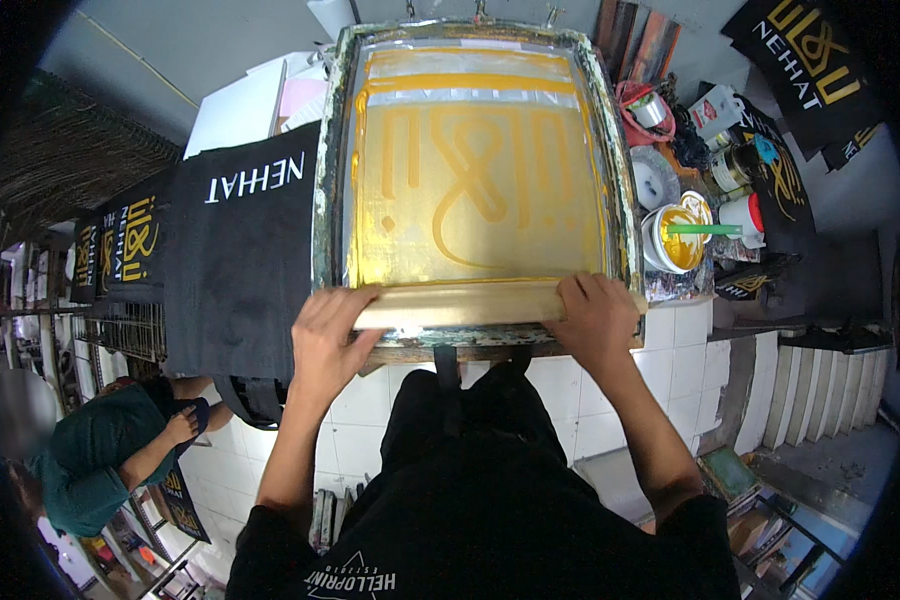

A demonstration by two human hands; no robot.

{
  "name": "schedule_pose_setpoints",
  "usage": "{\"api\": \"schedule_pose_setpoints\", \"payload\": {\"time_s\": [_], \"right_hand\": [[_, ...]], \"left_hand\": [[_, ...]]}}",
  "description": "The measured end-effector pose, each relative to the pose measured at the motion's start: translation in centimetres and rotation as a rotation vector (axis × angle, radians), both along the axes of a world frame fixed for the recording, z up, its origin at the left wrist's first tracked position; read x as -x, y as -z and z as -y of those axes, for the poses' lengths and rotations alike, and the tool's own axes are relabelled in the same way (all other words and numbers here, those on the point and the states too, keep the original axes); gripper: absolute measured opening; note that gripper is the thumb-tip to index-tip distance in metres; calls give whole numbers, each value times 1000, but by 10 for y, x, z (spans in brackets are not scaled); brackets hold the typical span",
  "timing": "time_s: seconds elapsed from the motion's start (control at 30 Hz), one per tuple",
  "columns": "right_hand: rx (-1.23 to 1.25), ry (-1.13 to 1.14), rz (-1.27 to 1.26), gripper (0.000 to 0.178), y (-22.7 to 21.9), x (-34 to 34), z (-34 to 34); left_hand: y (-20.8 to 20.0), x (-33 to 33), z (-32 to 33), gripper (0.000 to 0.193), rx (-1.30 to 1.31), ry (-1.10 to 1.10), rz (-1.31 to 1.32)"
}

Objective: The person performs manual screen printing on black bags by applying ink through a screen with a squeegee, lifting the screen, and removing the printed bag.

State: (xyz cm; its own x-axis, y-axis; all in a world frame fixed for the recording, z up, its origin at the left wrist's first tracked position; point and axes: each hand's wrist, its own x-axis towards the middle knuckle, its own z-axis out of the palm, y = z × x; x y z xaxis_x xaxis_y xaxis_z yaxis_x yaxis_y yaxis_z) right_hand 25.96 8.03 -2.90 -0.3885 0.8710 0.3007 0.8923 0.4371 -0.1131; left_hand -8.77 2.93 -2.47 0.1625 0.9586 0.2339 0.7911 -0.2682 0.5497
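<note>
My left hand (334, 338) and my right hand (598, 318) grip the two ends of a wide wooden-handled squeegee (460, 303). The squeegee lies across the near end of a screen printing frame (324, 210), whose worn wooden edges are spotted with paint. Yellow ink (470, 82) forms a thick band across the far end and thin streaks along both sides. Over the mesh (410, 235) spreads a yellow film, through which a darker curling design shows. The squeegee's blade is hidden beneath its handle.
Left of the frame hangs a black fabric bag (235, 260) with white lettering. At right stand a white tub (655, 255) of yellow ink with a green-handled spatula (705, 229) and several cans. A seated person (90, 455) in dark green is at lower left.
</note>
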Motion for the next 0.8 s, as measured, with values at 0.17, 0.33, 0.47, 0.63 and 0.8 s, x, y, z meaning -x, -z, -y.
{"api": "schedule_pose_setpoints", "payload": {"time_s": [0.17, 0.33, 0.47, 0.63, 0.8], "right_hand": [[-87, -68, -160, 31, -2, -1, 3], [-325, -105, -293, 33, -62, -5, 1], [-595, -117, -239, 37, -147, -5, -39], [-631, 39, -140, 41, -254, 11, -101], [-461, 54, -126, 36, -328, 27, -131]], "left_hand": [[39, 19, 20, 140, -87, -183, -174], [-2, 33, 18, 151, -469, -113, 24], [-60, 37, -20, 146, -739, -220, 277], [-38, 46, -92, 65, -139, -383, 498], [56, 58, -109, 38, 359, -531, 300]]}}
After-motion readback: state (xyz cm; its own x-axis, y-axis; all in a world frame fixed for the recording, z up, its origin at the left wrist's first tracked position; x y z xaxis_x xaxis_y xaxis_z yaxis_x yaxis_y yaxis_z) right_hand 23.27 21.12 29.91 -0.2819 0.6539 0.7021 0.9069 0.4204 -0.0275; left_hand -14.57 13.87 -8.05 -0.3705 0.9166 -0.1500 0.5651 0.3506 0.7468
